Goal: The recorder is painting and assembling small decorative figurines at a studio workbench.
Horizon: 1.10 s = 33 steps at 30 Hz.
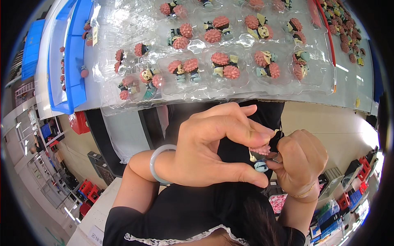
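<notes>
My left hand [219,143], with a pale bangle at its wrist, pinches a small figurine [260,151] between thumb and fingers in front of my chest. The figurine has a bumpy pink head, a light blue lower part and cream bits. Close against its right side is my right hand [301,160], its fingers curled in tightly. Whatever those fingertips hold is mostly hidden; a thin greyish edge shows beside the figurine. Beyond my hands, a clear plastic blister tray [193,91] on the table carries similar pink-headed figurines [231,72], several to a row, lying in its hollows.
A blue bin [76,88] with some figurines stands at the table's left. At the far right lies a heap of figurines [347,33], past a red strip [328,37] along the tray's side. The table's front edge [299,101] runs just beyond my hands.
</notes>
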### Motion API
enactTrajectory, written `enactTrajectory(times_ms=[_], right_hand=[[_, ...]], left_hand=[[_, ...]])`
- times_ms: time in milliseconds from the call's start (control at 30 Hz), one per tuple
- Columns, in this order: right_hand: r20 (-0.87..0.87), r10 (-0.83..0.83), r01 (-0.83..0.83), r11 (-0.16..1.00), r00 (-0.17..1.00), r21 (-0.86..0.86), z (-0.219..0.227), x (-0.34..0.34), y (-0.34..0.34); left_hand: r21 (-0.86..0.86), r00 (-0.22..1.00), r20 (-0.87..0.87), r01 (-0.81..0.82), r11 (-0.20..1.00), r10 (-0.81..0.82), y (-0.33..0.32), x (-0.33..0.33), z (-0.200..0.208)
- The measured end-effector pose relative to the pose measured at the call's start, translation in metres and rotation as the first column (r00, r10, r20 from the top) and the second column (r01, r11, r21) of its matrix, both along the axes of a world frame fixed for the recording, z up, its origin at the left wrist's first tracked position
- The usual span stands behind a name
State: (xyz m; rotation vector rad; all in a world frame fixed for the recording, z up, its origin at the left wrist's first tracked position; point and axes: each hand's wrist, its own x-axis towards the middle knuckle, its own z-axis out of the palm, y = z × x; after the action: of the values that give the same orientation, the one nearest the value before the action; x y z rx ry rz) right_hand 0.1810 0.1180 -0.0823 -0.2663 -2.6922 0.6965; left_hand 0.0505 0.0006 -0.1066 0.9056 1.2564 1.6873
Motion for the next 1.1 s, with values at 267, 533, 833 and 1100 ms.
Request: enactTrajectory(times_ms=[267, 533, 833, 1100], right_hand=[[0.047, -0.081, 0.083, 0.996, 0.996, -0.024, 0.002, 0.001, -0.005], [0.044, -0.069, 0.069, 0.998, 0.997, 0.012, 0.004, 0.002, -0.005], [0.073, -0.065, 0.062, 0.997, 0.995, 0.033, 0.005, 0.002, -0.005], [0.062, -0.078, 0.075, 0.996, 0.995, 0.043, 0.005, 0.001, -0.005]], left_hand=[[0.032, 0.994, 0.108, -0.017, 0.999, 0.014, -0.001, 0.005, -0.005], [0.069, 0.987, 0.159, -0.022, 0.997, 0.011, -0.001, 0.008, -0.008], [0.085, 0.973, 0.23, -0.029, 0.996, 0.009, -0.003, 0.01, -0.009], [0.089, 0.968, 0.249, -0.026, 0.996, 0.003, -0.002, 0.01, -0.009]])
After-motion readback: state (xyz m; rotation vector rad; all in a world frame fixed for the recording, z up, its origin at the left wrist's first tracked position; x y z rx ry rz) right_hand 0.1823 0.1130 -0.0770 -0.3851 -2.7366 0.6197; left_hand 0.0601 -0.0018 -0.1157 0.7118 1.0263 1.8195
